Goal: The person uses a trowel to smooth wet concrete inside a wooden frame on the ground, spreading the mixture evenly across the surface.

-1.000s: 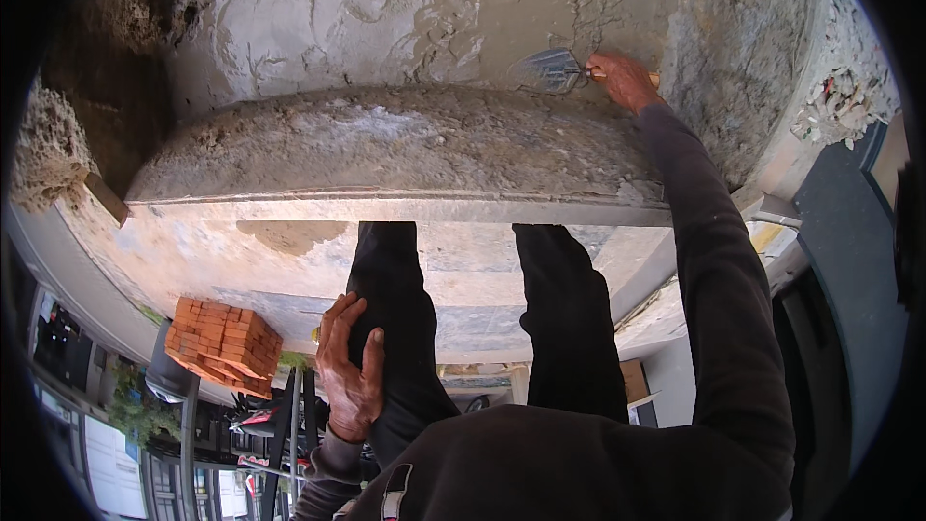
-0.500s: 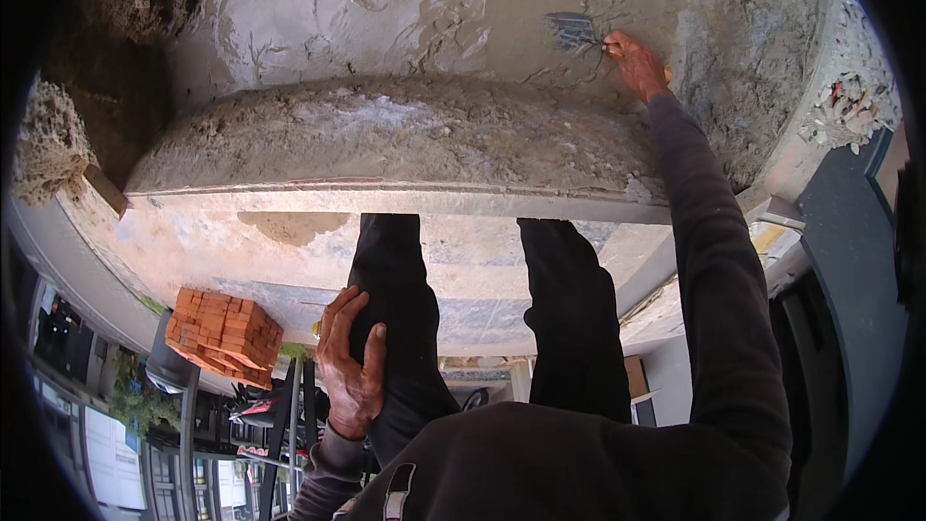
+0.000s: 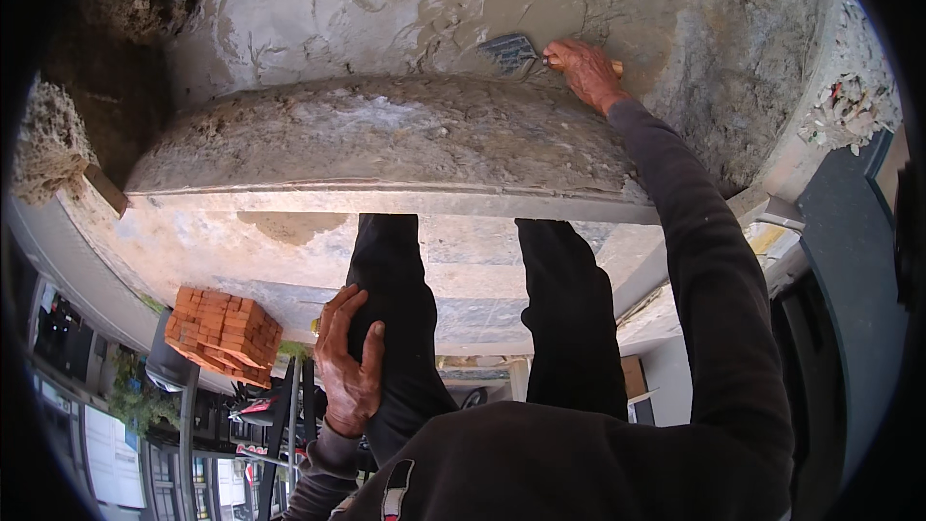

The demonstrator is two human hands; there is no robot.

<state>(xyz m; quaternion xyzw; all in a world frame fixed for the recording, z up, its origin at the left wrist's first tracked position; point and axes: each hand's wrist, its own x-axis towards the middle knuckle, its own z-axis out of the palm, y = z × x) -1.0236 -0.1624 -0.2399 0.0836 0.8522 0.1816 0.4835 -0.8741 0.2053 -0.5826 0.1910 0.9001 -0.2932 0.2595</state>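
Observation:
Wet grey mortar (image 3: 328, 14) covers the surface at the top of the view, smooth on the left and more ridged toward the middle. My right hand (image 3: 585, 75), arm stretched forward, is closed round the wooden handle of a trowel (image 3: 509, 52). The trowel's metal blade points left and lies on the mortar, close to the rough earthy ridge (image 3: 405, 135) in front of me. Down at the left, my left hand (image 3: 349, 362) rests on my thigh with its fingers spread and nothing in it.
A board edge (image 3: 386, 201) runs across in front of my legs. At the lower left stands a stack of orange bricks (image 3: 224, 333). Rubble (image 3: 849, 111) lies at the far right, above a dark grey panel (image 3: 849, 260). A dark hollow (image 3: 116, 125) opens at the upper left.
My right hand has moved left and slightly nearer, drawing the trowel along the mortar. My left hand stays on my thigh.

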